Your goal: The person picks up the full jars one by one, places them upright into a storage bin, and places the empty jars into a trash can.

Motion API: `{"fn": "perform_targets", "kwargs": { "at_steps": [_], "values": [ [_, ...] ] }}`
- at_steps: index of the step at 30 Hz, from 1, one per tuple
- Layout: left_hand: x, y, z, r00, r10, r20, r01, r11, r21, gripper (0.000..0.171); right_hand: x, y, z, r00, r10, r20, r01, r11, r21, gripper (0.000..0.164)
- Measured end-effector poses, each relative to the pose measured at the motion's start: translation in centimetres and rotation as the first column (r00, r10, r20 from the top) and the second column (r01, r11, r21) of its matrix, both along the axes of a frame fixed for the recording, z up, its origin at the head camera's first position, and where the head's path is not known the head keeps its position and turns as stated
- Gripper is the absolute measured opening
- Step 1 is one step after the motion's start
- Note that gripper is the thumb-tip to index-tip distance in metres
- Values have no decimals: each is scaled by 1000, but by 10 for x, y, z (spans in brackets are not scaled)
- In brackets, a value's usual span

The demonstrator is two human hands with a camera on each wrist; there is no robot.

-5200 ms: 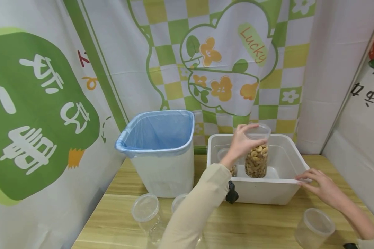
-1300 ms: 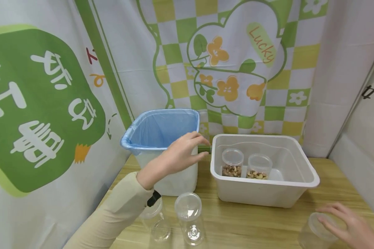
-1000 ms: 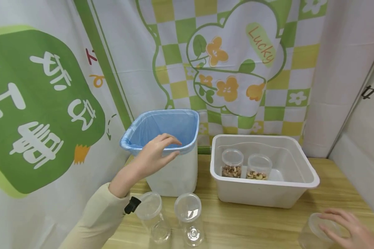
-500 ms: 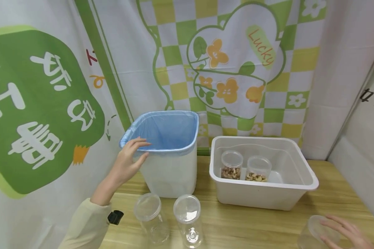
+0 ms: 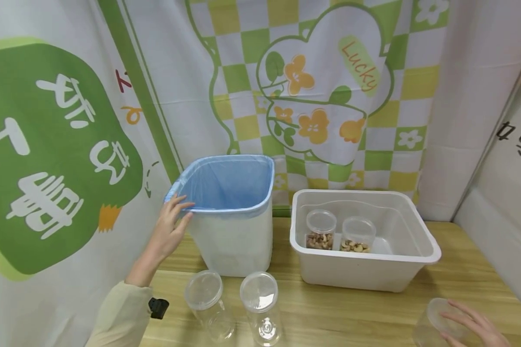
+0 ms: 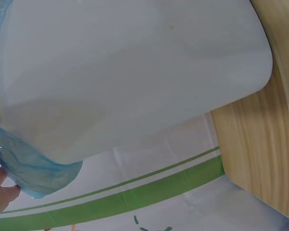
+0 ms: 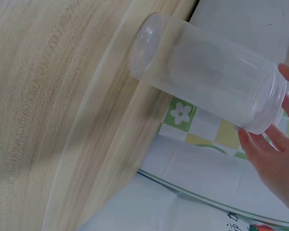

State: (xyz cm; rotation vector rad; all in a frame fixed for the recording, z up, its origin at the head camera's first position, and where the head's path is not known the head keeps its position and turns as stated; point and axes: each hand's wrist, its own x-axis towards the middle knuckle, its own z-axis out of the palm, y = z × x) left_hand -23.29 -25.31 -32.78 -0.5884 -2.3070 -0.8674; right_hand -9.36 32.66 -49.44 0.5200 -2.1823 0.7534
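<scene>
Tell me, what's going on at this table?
A person has both bare hands at work. Their left hand is at the rim of a blue-lined bin, while their right hand holds the top of a clear jar. Two jars of nuts stand inside the white tub, and two lidded jars stand before the bin.

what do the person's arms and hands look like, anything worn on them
The left arm wears a long, plain cream sleeve, with a small black device by the cuff. No glove shows on the left hand or the right hand. The right sleeve is out of view.
</scene>
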Motion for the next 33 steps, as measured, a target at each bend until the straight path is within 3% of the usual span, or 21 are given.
{"fn": "perform_targets", "kwargs": {
  "at_steps": [3, 6, 10, 12, 14, 17, 29, 33],
  "values": [
    [-2, -2, -5, 999, 9, -36, -9, 1000, -2, 19, -6, 3, -2, 997, 62, -53, -60, 998, 24, 43],
    [-4, -4, -8, 997, 10, -83, -11, 1000, -11, 18, -9, 7, -8, 997, 72, -25, -72, 997, 14, 38],
    [-5, -5, -12, 993, 1, -118, -3, 1000, -10, 17, -12, 10, -13, 997, 71, -6, -71, 997, -10, 54],
    [-6, -5, -12, 992, -6, -126, 7, 1000, 2, 17, -18, 11, -13, 989, 120, -87, -120, 993, -1, 37],
    [-7, -6, -13, 992, -11, -128, 13, 1000, 15, 15, -21, 5, -6, 978, 137, -154, -136, 991, 19, 33],
    [-8, -6, -13, 993, -15, -120, 19, 999, 29, 13, -24, -4, 5, 971, 143, -190, -139, 990, 37, 45],
    [-9, -5, -17, 993, -35, -113, 43, 997, 71, 12, -25, -53, 56, 966, 219, -135, -224, 974, -23, 45],
    [-10, -3, -17, 993, -40, -115, 49, 996, 76, 12, -29, -60, 58, 967, 235, -100, -240, 970, -36, 41]
  ]
}}
